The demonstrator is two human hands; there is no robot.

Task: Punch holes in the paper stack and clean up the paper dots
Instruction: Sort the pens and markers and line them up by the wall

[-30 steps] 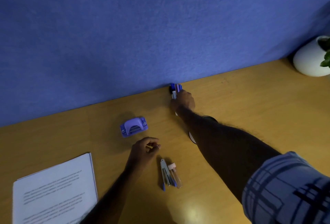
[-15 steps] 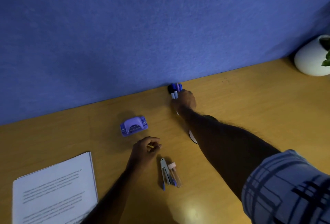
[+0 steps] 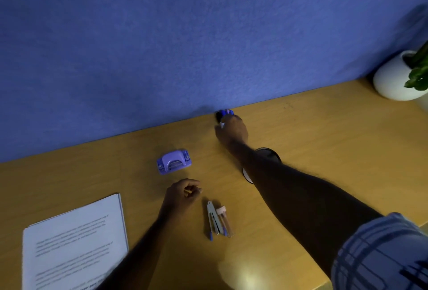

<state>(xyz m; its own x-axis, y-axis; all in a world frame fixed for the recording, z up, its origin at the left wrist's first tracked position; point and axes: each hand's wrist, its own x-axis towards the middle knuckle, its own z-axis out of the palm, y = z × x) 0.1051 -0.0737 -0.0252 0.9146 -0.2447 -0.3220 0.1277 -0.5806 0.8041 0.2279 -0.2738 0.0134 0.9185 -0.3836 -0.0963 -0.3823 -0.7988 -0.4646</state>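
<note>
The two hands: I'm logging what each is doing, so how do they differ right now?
The right hand reaches far to the partition and is closed around blue-capped markers; the left hand sits nearer, loosely curled, holding nothing visible, below the purple hole punch. Neither touches the punch or the paper stack.

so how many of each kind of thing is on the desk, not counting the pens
hole punch: 1
paper stack: 1
potted plant: 1
round dark object under the right forearm: 1
total: 4
</note>
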